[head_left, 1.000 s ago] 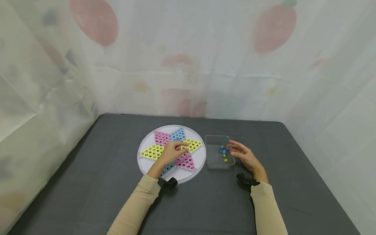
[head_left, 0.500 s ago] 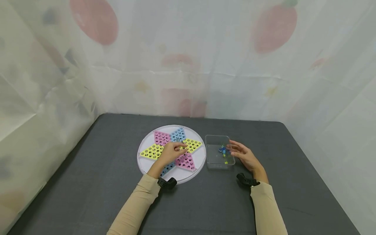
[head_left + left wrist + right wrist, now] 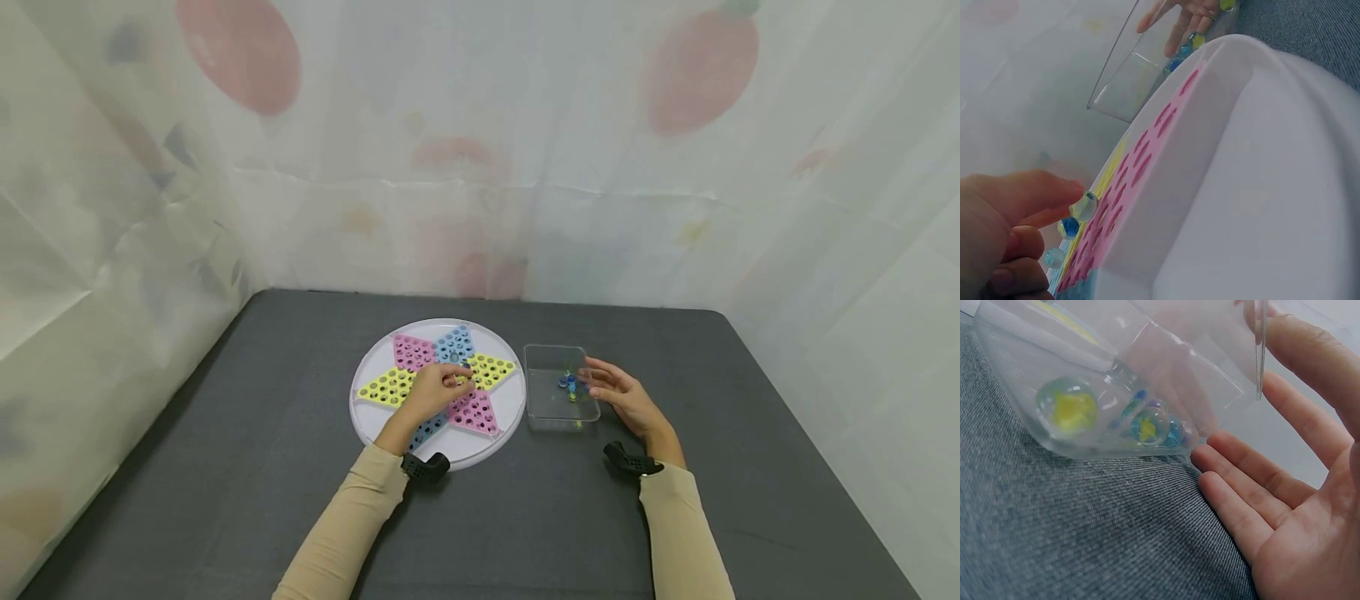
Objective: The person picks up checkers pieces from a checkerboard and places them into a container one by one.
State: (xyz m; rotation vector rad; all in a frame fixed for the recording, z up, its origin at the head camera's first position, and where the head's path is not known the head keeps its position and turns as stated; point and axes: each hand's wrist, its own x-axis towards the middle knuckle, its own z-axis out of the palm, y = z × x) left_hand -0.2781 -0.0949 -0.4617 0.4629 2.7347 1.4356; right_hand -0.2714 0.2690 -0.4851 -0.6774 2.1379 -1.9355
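Observation:
In the left wrist view my left hand (image 3: 433, 392) holds a clear marble with a yellow swirl (image 3: 1084, 206) at its fingertips. The hand is low over the round white Chinese checkers board (image 3: 382, 425), which has pink, yellow and blue star points. A blue marble (image 3: 1068, 227) and a pale blue marble (image 3: 1054, 257) show just beyond the fingers, near the board's surface. My right hand (image 3: 633, 408) rests at the right side of the clear plastic box (image 3: 543, 408), fingers extended and fairly straight.
Inside the box, several blue and yellow marbles (image 3: 572, 386) cluster toward its right side. A separate yellow marble (image 3: 1067, 407) lies by the near wall. Box and board stand side by side on the dark grey table (image 3: 525, 533). A pale printed curtain (image 3: 480, 208) hangs behind.
My left hand has shifted slightly left, and a dark blue marble now shows beside its fingertips. One yellow marble has rolled toward the box's near wall. The right hand has stayed put.

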